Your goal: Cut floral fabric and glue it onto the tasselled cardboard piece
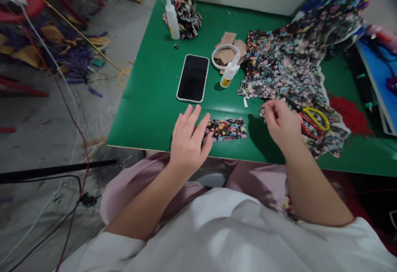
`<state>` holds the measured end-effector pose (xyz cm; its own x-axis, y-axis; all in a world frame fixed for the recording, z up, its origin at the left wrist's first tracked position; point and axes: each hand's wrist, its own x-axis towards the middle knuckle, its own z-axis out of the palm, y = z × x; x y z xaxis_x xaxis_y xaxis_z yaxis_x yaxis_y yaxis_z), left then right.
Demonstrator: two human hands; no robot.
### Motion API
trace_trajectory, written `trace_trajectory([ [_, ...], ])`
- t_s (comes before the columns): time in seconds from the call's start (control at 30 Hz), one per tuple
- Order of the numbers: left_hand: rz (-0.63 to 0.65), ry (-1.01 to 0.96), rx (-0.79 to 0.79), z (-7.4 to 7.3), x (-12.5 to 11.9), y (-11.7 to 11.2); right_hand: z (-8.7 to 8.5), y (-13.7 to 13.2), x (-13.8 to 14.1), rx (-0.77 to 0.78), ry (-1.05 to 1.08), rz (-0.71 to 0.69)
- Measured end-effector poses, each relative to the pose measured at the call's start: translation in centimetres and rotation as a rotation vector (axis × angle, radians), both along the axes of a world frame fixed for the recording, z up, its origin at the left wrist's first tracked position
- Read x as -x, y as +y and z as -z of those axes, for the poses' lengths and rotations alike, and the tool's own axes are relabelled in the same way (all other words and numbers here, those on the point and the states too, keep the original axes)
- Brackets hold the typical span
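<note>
A short strip of black floral fabric [228,129] lies flat on the green tabletop near its front edge. My left hand [190,139] rests over the strip's left end, fingers stretched out. To the right of the strip, my right hand [281,122] is closed in a pinch; a small bit of patterned cloth shows by its fingertips, but I cannot tell if it is gripped. Scissors with red and yellow handles [313,122] lie just beyond that hand, on a large piece of floral fabric [282,63].
A phone [192,77], a small glue bottle [229,73], a white ring [214,59] and brown card pieces [228,38] occupy the middle. A taller bottle [172,17] stands by crumpled fabric [187,17]. Red threads [350,115] lie at right. Cables [77,119] run along the left floor.
</note>
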<state>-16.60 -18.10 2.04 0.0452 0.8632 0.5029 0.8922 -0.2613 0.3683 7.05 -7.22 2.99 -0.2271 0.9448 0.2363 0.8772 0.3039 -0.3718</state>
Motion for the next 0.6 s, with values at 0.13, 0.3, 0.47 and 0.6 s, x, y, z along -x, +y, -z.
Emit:
trace_trajectory([
  [0.13,0.058,-0.023,-0.004,-2.5,-0.9,3.4,0.2,-0.8,-1.6,0.03,0.069,0.051],
  [0.3,0.252,0.18,0.068,-2.0,-4.5,8.8,0.3,-4.0,-4.4,0.138,0.284,0.025],
  [0.47,0.234,0.405,0.094,1.1,-6.6,11.0,0.5,-7.9,-6.6,0.279,0.498,-0.017],
  [0.6,0.22,0.486,0.076,1.4,-6.8,10.6,1.1,-8.9,-7.1,0.351,0.618,0.009],
])
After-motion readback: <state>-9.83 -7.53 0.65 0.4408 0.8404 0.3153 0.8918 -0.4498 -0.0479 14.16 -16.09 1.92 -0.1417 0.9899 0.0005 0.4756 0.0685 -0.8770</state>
